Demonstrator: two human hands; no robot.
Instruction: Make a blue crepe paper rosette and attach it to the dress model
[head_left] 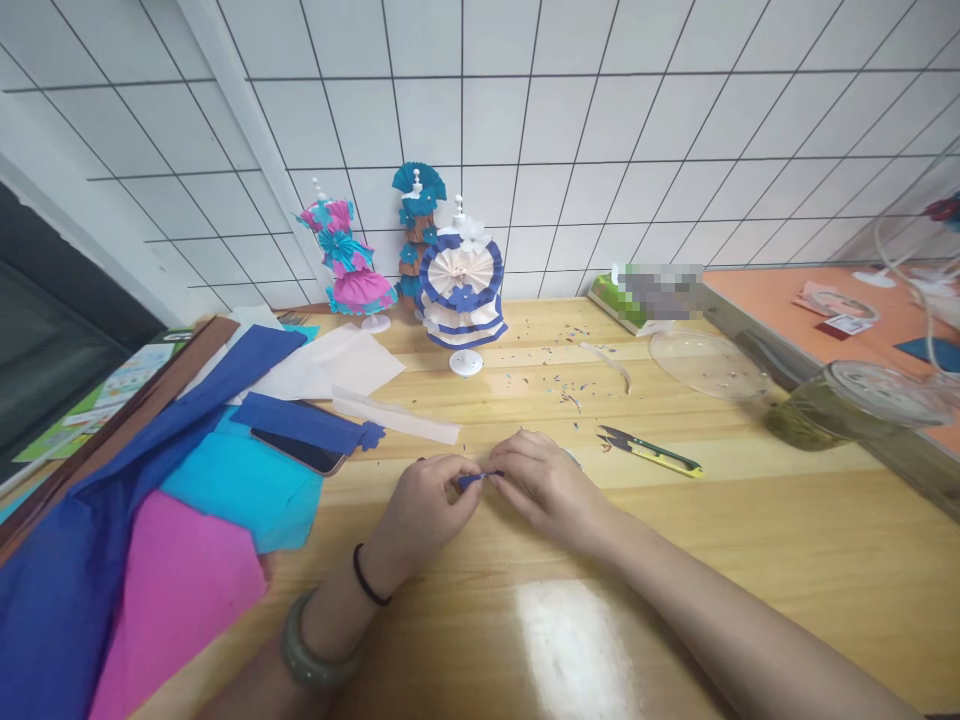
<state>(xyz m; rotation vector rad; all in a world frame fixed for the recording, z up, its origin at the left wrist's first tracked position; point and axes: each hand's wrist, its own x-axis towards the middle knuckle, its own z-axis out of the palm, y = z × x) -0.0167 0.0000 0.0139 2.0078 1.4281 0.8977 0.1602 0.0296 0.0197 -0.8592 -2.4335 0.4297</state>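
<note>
Along the left side of the wooden table point(750, 560), overlapping coloured papers hide much of that edge: a long blue sheet point(45, 590), a pink sheet point(180, 590) and a turquoise sheet point(247, 485), with a phone point(319, 457) partly under a blue strip point(296, 420). They lie to the left of your left forearm. Toward the back edge, by the tiled wall, stand three small dress forms: one pink and turquoise point(349, 250), one teal and brown point(416, 235), and one white and blue point(461, 285), the nearest to you.

Your left hand point(427, 510) comes in from the lower left, wrist low, knuckles up, its thumb and fingers pinched narrowly on a small blue paper piece point(469, 481). The piece sits between your two hands, about midway along the table. Your right hand point(544, 485) reaches in from the lower right, back upward, fingers curved and tips closed on the piece's right end.

Beyond that hand, yellow-handled snips point(660, 455) lie within reach, with paper scraps point(566, 385) farther back. Bare wood runs from your right forearm toward the right edge, giving elbow room; farther back, a clear lid point(705, 365) and a jar point(806, 425) crowd that edge.
</note>
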